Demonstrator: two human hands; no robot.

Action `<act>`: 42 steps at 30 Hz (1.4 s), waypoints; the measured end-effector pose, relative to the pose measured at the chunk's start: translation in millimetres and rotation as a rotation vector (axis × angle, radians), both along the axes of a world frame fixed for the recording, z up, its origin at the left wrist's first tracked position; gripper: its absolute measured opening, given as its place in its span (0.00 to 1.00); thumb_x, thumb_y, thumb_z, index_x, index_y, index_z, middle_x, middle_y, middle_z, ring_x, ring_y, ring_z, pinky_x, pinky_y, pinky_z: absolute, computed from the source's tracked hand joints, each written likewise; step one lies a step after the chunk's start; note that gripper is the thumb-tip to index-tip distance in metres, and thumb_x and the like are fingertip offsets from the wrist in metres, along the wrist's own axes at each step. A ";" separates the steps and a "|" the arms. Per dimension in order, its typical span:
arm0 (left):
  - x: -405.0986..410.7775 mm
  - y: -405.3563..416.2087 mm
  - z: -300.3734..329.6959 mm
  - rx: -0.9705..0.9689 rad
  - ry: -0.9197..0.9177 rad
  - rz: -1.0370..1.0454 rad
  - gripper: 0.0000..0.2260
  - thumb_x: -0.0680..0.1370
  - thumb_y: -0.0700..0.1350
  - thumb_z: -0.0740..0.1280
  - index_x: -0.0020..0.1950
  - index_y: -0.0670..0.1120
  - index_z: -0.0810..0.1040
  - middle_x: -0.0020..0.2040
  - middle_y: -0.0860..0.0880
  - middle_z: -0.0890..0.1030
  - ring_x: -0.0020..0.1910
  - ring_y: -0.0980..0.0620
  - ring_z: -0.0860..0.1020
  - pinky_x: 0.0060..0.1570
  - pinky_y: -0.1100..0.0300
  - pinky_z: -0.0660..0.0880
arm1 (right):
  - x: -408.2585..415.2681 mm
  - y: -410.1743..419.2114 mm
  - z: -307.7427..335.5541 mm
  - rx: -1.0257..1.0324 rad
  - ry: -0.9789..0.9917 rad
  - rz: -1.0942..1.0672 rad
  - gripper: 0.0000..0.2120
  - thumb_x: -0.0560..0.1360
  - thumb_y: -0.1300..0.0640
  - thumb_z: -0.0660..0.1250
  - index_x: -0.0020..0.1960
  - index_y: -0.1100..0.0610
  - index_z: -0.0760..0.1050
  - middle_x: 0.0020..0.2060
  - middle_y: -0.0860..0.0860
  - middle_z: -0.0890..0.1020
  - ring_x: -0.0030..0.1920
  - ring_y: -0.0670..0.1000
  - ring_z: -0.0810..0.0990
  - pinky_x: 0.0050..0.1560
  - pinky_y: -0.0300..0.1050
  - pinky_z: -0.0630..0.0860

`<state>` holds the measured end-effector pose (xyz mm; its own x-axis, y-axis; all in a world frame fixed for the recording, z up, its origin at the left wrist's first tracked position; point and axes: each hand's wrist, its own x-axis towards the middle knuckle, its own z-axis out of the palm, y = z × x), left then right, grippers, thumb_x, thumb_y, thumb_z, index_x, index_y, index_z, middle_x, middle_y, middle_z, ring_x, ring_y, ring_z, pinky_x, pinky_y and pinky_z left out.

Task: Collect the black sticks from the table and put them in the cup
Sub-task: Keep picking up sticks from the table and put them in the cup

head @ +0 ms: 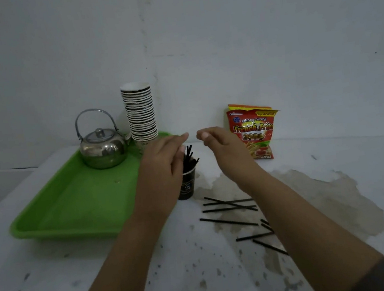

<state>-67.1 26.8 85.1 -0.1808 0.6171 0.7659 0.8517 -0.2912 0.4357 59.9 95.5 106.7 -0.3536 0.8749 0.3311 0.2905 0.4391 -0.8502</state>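
Lying loose on the near right of the stained white table [104, 266]: about eight black sticks [229, 221], some crossed, some partly hidden under the right forearm, all yet to be collected. Standing farther back, just off the green tray [72, 205]: a dark cup [187, 185], already bristling with sticks. Hovering over it, the left hand [162, 166], fingers curled at the stick tops, actual grip impossible to tell; beside it the right hand [220, 146], loosely curled, apparently empty. Beyond: kettle [102, 148], stacked cups [140, 113], snack bag [254, 132], bare white wall [268, 25].
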 end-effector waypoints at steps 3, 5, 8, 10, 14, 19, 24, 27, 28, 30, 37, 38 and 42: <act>28.1 -11.8 -11.6 0.030 0.008 -0.084 0.13 0.78 0.41 0.59 0.60 0.44 0.76 0.51 0.47 0.79 0.51 0.54 0.73 0.53 0.65 0.68 | 34.8 -12.3 -15.1 -0.044 0.051 -0.001 0.10 0.78 0.56 0.59 0.54 0.56 0.76 0.50 0.50 0.82 0.48 0.47 0.80 0.47 0.38 0.76; 46.9 -17.2 -26.3 -0.027 0.028 -0.166 0.12 0.78 0.41 0.59 0.59 0.46 0.76 0.50 0.48 0.79 0.51 0.56 0.73 0.52 0.66 0.70 | 62.1 -20.3 -29.9 -0.061 0.032 -0.025 0.08 0.77 0.56 0.60 0.53 0.54 0.77 0.45 0.47 0.83 0.42 0.43 0.81 0.40 0.31 0.75; 70.7 -19.4 -51.4 -0.140 0.036 -0.274 0.11 0.77 0.39 0.62 0.56 0.47 0.78 0.50 0.49 0.79 0.51 0.55 0.73 0.51 0.67 0.69 | 100.6 -30.9 -50.9 -0.084 -0.009 -0.097 0.06 0.76 0.57 0.62 0.50 0.51 0.77 0.41 0.46 0.84 0.37 0.40 0.81 0.36 0.28 0.74; 83.0 -16.9 -65.4 -0.205 0.046 -0.315 0.11 0.76 0.38 0.64 0.55 0.48 0.78 0.49 0.49 0.80 0.50 0.56 0.73 0.50 0.66 0.69 | 120.7 -35.8 -61.2 -0.064 -0.079 -0.158 0.05 0.75 0.56 0.64 0.49 0.49 0.77 0.40 0.44 0.83 0.38 0.38 0.80 0.37 0.25 0.72; 93.0 -8.9 -82.7 -0.288 0.028 -0.293 0.11 0.76 0.38 0.65 0.56 0.48 0.79 0.49 0.49 0.80 0.50 0.55 0.73 0.51 0.63 0.71 | 148.6 -44.4 -79.4 0.024 -0.272 -0.277 0.06 0.74 0.57 0.66 0.49 0.48 0.77 0.39 0.42 0.80 0.39 0.40 0.76 0.36 0.24 0.69; 81.9 -7.2 -100.3 -0.416 0.118 -0.190 0.11 0.76 0.42 0.65 0.58 0.48 0.78 0.53 0.49 0.80 0.53 0.50 0.75 0.53 0.59 0.69 | 162.2 -42.3 -91.0 0.118 -0.447 -0.287 0.09 0.73 0.57 0.67 0.53 0.54 0.77 0.42 0.48 0.77 0.38 0.43 0.72 0.36 0.30 0.67; 70.4 -6.6 -107.0 -0.491 0.141 -0.135 0.10 0.76 0.41 0.66 0.56 0.45 0.80 0.52 0.46 0.80 0.53 0.47 0.74 0.50 0.62 0.64 | 161.2 -38.5 -101.2 0.151 -0.555 -0.325 0.13 0.73 0.55 0.68 0.56 0.57 0.76 0.47 0.52 0.78 0.49 0.52 0.74 0.47 0.41 0.68; 73.2 -7.1 -106.1 -0.493 0.143 -0.146 0.08 0.75 0.39 0.66 0.53 0.45 0.81 0.49 0.46 0.81 0.51 0.47 0.75 0.49 0.63 0.64 | 156.8 -39.7 -108.6 0.175 -0.615 -0.319 0.16 0.74 0.54 0.67 0.60 0.58 0.75 0.54 0.55 0.78 0.55 0.56 0.73 0.54 0.48 0.71; 73.7 -7.5 -105.8 -0.490 0.145 -0.148 0.08 0.75 0.38 0.66 0.52 0.45 0.81 0.48 0.46 0.81 0.50 0.48 0.75 0.49 0.63 0.64 | 155.2 -39.9 -110.3 0.173 -0.645 -0.314 0.18 0.74 0.52 0.66 0.61 0.58 0.74 0.55 0.55 0.78 0.56 0.56 0.72 0.56 0.49 0.71; 74.1 -8.4 -105.1 -0.486 0.151 -0.149 0.07 0.75 0.38 0.66 0.51 0.45 0.81 0.47 0.47 0.81 0.49 0.49 0.75 0.47 0.63 0.64 | 153.5 -39.9 -113.4 0.182 -0.729 -0.301 0.23 0.73 0.44 0.65 0.64 0.55 0.71 0.57 0.53 0.76 0.57 0.55 0.70 0.57 0.49 0.69; 77.2 -9.3 -104.9 -0.477 0.170 -0.152 0.06 0.74 0.36 0.66 0.45 0.45 0.80 0.43 0.47 0.80 0.44 0.48 0.75 0.44 0.58 0.69 | 149.8 -39.6 -119.6 0.211 -0.780 -0.250 0.22 0.72 0.46 0.66 0.64 0.52 0.71 0.56 0.50 0.75 0.57 0.53 0.68 0.53 0.46 0.60; 77.5 -8.9 -105.2 -0.480 0.176 -0.148 0.06 0.74 0.35 0.66 0.45 0.44 0.80 0.42 0.47 0.80 0.44 0.48 0.75 0.43 0.56 0.70 | 148.4 -38.8 -119.8 0.217 -0.774 -0.258 0.20 0.73 0.48 0.66 0.63 0.52 0.72 0.55 0.51 0.76 0.56 0.53 0.68 0.51 0.46 0.59; 78.0 -9.1 -105.2 -0.459 0.172 -0.134 0.08 0.72 0.32 0.65 0.42 0.44 0.78 0.40 0.47 0.79 0.40 0.48 0.74 0.39 0.58 0.66 | 147.0 -38.5 -119.6 0.234 -0.775 -0.256 0.14 0.75 0.54 0.64 0.60 0.53 0.75 0.52 0.52 0.78 0.55 0.54 0.69 0.44 0.43 0.53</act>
<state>10.9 17.7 -20.1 0.0276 0.9062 0.4219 0.8908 -0.2138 0.4009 206.9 56.9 -13.0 -0.3557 0.8980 0.2591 0.8679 0.4202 -0.2650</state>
